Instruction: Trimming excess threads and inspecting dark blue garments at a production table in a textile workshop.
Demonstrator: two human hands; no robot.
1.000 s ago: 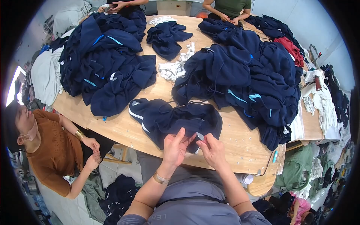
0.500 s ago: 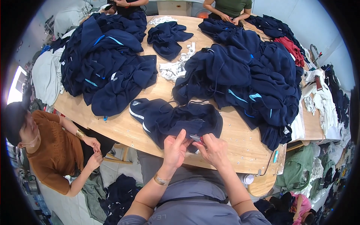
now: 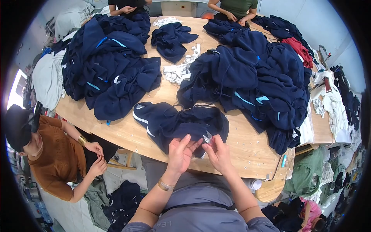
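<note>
My right hand (image 3: 219, 155) is closed round small thread snips (image 3: 208, 137). Their metal blades stand apart and point up and away from me. A navy garment (image 3: 193, 123) with white stripes at its left end lies bunched at the near table edge, directly beyond my hands. With thumb and fingers curled, my left hand (image 3: 180, 156) grips the near edge of this garment; what lies between its fingertips is partly hidden. The blades are just right of those fingers, above the cloth.
Heaped navy garments stand left (image 3: 112, 69) and right (image 3: 251, 77) on the wooden table (image 3: 127, 129). White scraps (image 3: 177, 72) lie between them. A person in a brown shirt (image 3: 58, 154) sits at my left; two others are across the table. A turquoise marker-like stick (image 3: 284, 161) lies at the right edge.
My right hand has turned, bringing the snips' blades from pointing left at the left fingers to pointing upward, a little to the right. My left hand has barely moved.
</note>
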